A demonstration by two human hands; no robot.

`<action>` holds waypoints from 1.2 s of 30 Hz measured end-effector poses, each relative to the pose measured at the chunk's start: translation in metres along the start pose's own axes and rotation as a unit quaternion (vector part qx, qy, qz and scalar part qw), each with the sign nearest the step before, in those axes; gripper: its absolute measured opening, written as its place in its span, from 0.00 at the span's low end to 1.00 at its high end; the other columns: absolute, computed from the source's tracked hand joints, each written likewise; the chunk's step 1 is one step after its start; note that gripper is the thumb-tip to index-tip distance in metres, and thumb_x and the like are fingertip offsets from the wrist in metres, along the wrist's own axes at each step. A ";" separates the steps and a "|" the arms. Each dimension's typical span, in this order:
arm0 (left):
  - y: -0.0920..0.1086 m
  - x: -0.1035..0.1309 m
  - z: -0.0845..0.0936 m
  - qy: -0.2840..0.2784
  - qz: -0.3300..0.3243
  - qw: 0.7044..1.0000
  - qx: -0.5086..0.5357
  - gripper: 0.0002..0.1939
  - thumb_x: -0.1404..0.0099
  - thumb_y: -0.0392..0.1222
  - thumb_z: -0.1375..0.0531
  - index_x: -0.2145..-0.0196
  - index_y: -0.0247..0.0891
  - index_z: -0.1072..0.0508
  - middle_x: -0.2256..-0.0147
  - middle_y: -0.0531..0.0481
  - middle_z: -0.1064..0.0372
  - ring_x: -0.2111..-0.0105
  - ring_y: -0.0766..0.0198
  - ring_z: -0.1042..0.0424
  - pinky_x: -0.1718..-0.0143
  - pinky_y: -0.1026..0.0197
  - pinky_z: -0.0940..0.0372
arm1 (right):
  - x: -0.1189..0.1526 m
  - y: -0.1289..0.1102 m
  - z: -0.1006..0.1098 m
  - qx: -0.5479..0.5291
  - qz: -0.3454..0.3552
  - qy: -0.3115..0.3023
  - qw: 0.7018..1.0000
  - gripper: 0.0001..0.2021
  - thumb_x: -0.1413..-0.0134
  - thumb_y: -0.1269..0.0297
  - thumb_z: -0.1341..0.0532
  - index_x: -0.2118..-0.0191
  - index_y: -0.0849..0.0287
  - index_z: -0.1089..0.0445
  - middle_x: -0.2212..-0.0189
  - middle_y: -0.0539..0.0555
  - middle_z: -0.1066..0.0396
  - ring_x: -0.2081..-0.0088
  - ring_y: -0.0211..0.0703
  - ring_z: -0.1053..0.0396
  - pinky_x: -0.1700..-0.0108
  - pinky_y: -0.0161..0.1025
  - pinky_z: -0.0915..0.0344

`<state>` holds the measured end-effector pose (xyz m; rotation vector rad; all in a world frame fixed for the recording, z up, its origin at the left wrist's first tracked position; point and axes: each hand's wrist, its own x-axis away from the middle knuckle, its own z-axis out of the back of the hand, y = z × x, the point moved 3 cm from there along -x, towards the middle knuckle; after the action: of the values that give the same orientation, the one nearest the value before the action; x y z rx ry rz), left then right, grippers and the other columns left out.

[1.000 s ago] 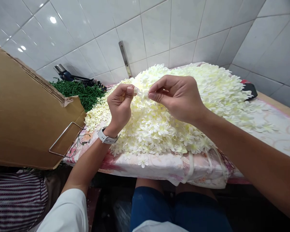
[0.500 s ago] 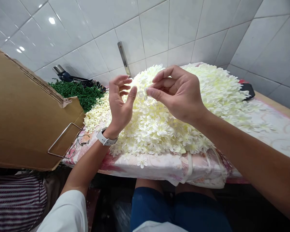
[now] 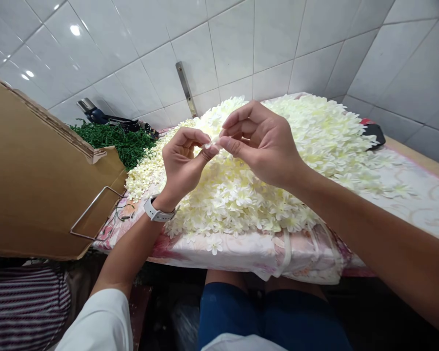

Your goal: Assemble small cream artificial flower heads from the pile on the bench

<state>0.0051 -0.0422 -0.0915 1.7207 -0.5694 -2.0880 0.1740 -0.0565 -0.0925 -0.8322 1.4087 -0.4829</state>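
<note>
Both my hands meet in the air above a big heap of pale yellow-white artificial flowers [image 3: 237, 200]. Between the fingertips is a small white flower [image 3: 212, 142], partly covered by the fingers. My left hand [image 3: 185, 158], with a pale watch on its wrist, pinches it from the left with thumb and forefinger. From the right, my right hand [image 3: 263, 141] pinches the same flower, its thumb and forefinger pressed together. At the heap's left lie smaller cream blossoms [image 3: 141, 180], and one loose flower [image 3: 214, 244] rests by the table's front edge.
A cardboard box [image 3: 51, 185] stands at the left, beside a bent metal wire handle [image 3: 91, 209]. Behind it lies a tangle of green plastic stems [image 3: 113, 141]. A dark object [image 3: 375, 135] sits right of the heap. The table has a floral cloth [image 3: 241, 253]; tiled walls rise behind.
My left hand has closed from open, spread fingers into a pinch and moved right to the flower. My right hand has shifted slightly left, still pinching.
</note>
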 end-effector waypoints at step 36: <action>0.001 0.001 -0.001 0.064 -0.035 0.997 -0.031 0.08 0.36 0.47 0.30 0.68 0.44 0.23 0.70 0.54 0.22 0.68 0.68 0.24 0.65 0.62 0.30 | 0.001 -0.001 -0.005 -0.013 0.018 -0.033 0.999 0.12 0.43 0.56 0.30 0.62 0.54 0.32 0.69 0.50 0.31 0.68 0.39 0.32 0.68 0.38 0.30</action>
<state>0.0058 -0.0439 -0.0921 1.8465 -0.4082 -2.0021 0.1693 -0.0586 -0.0925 -0.8358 1.3691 -0.4072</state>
